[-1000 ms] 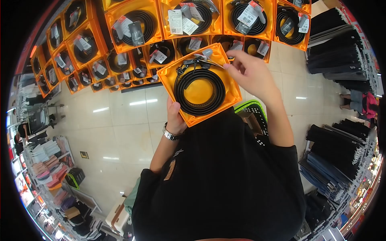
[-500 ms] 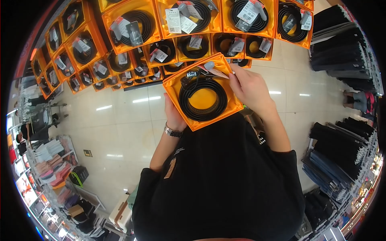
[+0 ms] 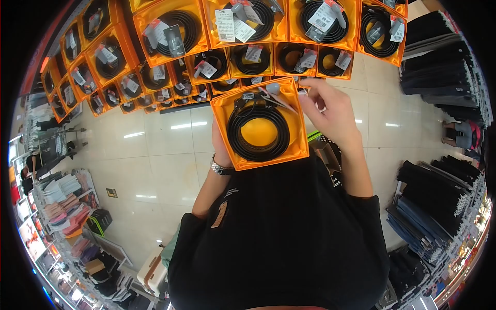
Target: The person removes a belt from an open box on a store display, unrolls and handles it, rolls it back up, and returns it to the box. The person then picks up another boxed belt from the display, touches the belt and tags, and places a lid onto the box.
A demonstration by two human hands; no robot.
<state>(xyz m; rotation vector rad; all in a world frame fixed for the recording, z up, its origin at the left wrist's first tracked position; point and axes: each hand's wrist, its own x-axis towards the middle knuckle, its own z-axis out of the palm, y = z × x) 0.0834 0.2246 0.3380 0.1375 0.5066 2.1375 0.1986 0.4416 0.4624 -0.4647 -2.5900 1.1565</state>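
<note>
An orange satin-lined box [image 3: 297,147] is held up in front of my chest, its open side facing me. Inside lies a coiled black belt [image 3: 283,135] with its buckle [image 3: 248,96] at the top. A grey clip and a paper tag [image 3: 279,98] sit at the box's upper right corner. My left hand [image 3: 220,144] supports the box from its left side and underneath, most of its fingers hidden behind it. My right hand [image 3: 330,108] is beside the upper right edge, fingers curled with thumb and forefinger near the tag; whether they touch it is unclear.
Rows of orange boxes [image 3: 204,44] with coiled belts and price tags stand ahead. Dark trousers [image 3: 434,191] hang at the right, folded clothes [image 3: 67,206] lie at the left. A green-rimmed basket [image 3: 314,136] is partly hidden behind the box. A person [image 3: 460,133] stands far right.
The box has come lower and turned to sit straighter. My right hand has moved from the tag at the box's top edge slightly outward to the right.
</note>
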